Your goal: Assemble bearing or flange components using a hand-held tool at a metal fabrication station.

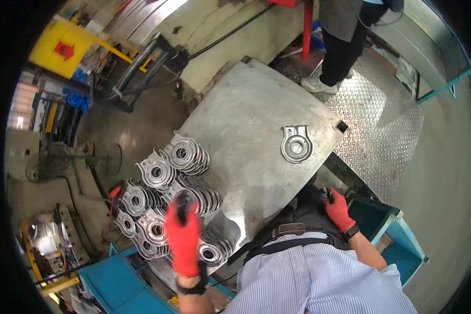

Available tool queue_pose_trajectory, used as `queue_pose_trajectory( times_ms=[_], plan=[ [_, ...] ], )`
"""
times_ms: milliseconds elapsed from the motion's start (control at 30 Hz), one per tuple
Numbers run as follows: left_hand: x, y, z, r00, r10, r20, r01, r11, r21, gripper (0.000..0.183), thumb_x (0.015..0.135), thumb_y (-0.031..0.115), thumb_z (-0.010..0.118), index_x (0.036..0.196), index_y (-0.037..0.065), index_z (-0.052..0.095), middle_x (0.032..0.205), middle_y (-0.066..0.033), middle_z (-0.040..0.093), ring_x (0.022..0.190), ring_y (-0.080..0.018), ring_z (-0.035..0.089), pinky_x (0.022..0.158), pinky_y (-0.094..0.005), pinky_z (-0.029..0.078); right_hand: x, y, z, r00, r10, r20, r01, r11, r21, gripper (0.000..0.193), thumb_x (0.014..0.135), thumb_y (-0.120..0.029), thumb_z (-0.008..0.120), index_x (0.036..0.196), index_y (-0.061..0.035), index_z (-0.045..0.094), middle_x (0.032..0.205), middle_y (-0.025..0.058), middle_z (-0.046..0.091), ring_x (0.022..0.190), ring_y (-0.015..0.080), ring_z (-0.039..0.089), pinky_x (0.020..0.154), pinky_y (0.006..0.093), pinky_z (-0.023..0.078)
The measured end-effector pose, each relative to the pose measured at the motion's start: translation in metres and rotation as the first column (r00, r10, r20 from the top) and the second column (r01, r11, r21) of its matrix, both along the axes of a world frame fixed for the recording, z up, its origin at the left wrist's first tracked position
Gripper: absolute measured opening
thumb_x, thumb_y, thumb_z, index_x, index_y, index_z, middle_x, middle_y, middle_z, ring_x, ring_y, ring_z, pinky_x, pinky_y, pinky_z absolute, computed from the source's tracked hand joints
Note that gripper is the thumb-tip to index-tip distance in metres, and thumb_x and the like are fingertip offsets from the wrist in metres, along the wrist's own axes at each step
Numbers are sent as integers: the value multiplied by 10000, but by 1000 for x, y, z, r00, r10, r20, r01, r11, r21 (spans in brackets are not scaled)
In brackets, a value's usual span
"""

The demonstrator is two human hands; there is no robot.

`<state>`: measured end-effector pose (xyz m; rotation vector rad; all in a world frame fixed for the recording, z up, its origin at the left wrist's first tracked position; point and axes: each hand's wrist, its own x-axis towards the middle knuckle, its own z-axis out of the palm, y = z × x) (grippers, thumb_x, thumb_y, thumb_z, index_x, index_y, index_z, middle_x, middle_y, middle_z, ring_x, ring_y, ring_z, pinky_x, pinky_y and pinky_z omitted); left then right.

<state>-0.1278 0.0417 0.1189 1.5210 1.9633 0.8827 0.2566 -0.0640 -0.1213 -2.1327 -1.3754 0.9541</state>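
My left hand (184, 238), in a red glove with dark fingertips, is over the stacks of stamped metal brackets (155, 172) on the left part of a metal table. Its fingers are smeared by motion, so whether it grips a bracket is unclear. Each bracket is grey, rounded, with a central hole and a flat tab. A single bracket (296, 145) lies apart on the right part of the table (246, 115). My right hand (338, 210), also red-gloved, is beside my waist off the table's near edge, its fingers curled. Anything inside them is hidden.
Another person (332, 57) stands beyond the table on a diamond-plate platform (382, 115). Blue metal frames (403, 240) stand at my right, and a blue surface (112, 282) at my lower left. A red post (307, 31) and a pale machine (225, 52) are behind the table.
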Motion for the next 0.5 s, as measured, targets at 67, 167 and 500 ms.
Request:
queue_pose_trajectory(
  times_ms=[67,167,500],
  plan=[
    [76,32,-30,951,-191,244,236,957,-172,368,825,130,637,1171,24,566,992,-70,647,802,-151,601,747,-288,485,5,-6,6,998,-51,43,51,999,-4,487,781,-179,666,1216,-17,515,1111,225,580,1052,372,533,904,414,417],
    [149,74,-92,889,-456,-39,444,880,-169,472,789,310,680,1140,16,565,1007,-174,638,867,-323,629,763,-364,493,7,-7,16,995,-92,30,92,996,-20,513,774,-187,676,1228,-19,507,1151,216,566,1093,359,511,933,403,399],
    [229,123,-191,870,-413,-270,312,884,-349,608,705,335,727,1109,-34,461,1106,-279,508,998,-415,539,821,-447,463,17,0,38,978,-203,-54,201,979,-35,464,764,-202,670,1179,-37,542,1084,209,600,1037,369,552,886,416,436]
  ],
)
